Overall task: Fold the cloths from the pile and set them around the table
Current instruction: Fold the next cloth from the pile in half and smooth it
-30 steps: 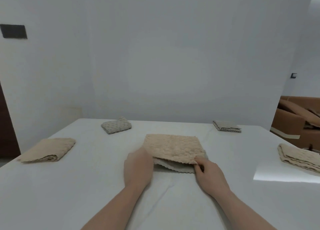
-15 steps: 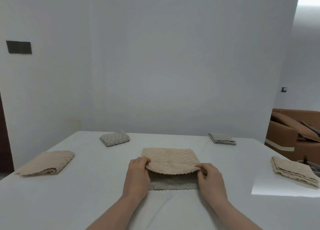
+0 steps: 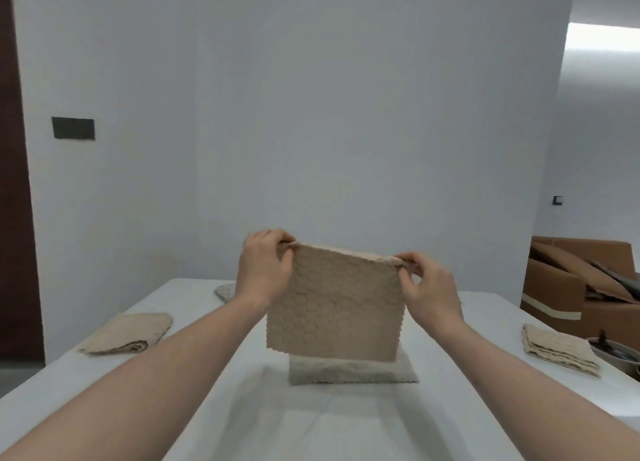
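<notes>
Beige cloth (image 3: pixel 334 304) hung above the worktop's (image 3: pixel 346 422) middle, over the pale pile (image 3: pixel 353 370), its top corners pinched by the fingers of the left hand (image 3: pixel 265 270) and right hand (image 3: pixel 431 287), apparently held square for folding.

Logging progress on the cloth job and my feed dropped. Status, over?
Left hand and right hand each pinch a top corner of the beige textured cloth, hanging above the pale pile. Folded beige cloth set left. Nothing in the way.
</notes>
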